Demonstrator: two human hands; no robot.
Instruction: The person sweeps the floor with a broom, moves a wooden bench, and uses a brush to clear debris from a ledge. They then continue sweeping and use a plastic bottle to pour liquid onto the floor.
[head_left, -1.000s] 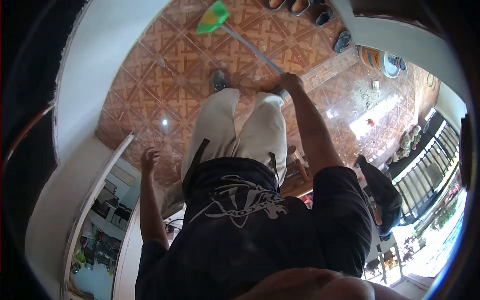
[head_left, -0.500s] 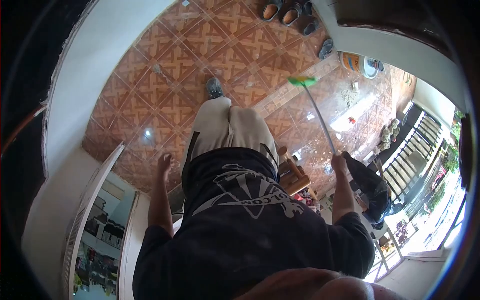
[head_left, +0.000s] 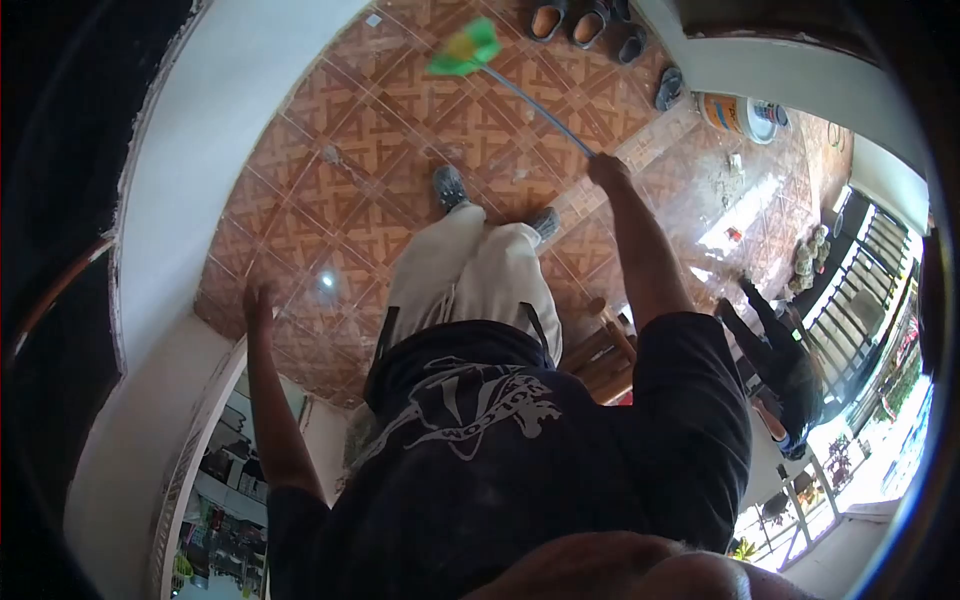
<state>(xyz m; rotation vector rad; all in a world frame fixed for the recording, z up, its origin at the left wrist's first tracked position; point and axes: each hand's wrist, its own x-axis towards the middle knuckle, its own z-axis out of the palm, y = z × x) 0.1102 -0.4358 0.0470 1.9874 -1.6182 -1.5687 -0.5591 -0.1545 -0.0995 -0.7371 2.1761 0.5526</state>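
Observation:
My right hand [head_left: 608, 171] is stretched forward, its fingers wrapped round the top of a thin grey-blue handle. That handle leads to a broom [head_left: 468, 50] with a green head and a patch of yellow. The head is over the tiled floor at the far side and blurred by motion. Off to the left, my left hand [head_left: 258, 301] hangs out over the floor with nothing in it. Its fingers look apart, though slightly blurred.
Patterned brown tiles [head_left: 330, 215] cover the floor. Several dark shoes [head_left: 590, 25] stand at the far right, near a white bucket [head_left: 740, 117]. A wooden chair or stool [head_left: 605, 350] is beside my right leg. Another person [head_left: 785, 375] in dark clothes is at right, by a railing.
My right hand has swung forward and left, carrying the broom head from the right side to the far left. My left hand has moved outward. The other person's legs have shifted.

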